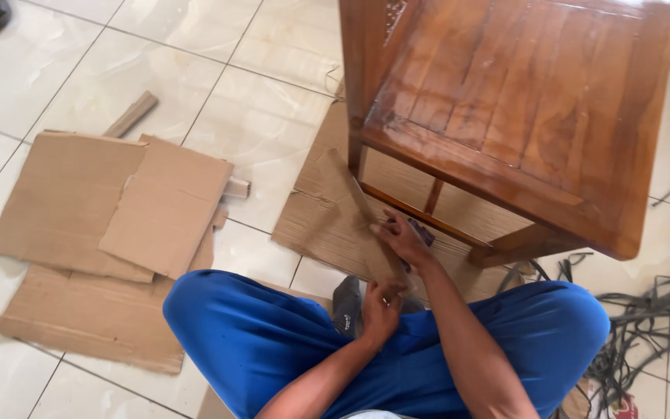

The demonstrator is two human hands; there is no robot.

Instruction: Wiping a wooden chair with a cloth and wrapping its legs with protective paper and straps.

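We see a strip of brown cardboard (366,225), creased and torn along its edges, rising from near the lap towards the near-left leg of a varnished wooden chair (505,101). The left hand (380,309) has its fingers curled shut around the strip's near end; the right hand (403,239) presses on it farther up, fingers closed over a small dark object we cannot identify. Flat cardboard sheets (102,225) lie to the left on pale glossy floor tiles (257,116); grey straps (645,318) tangle at the right.
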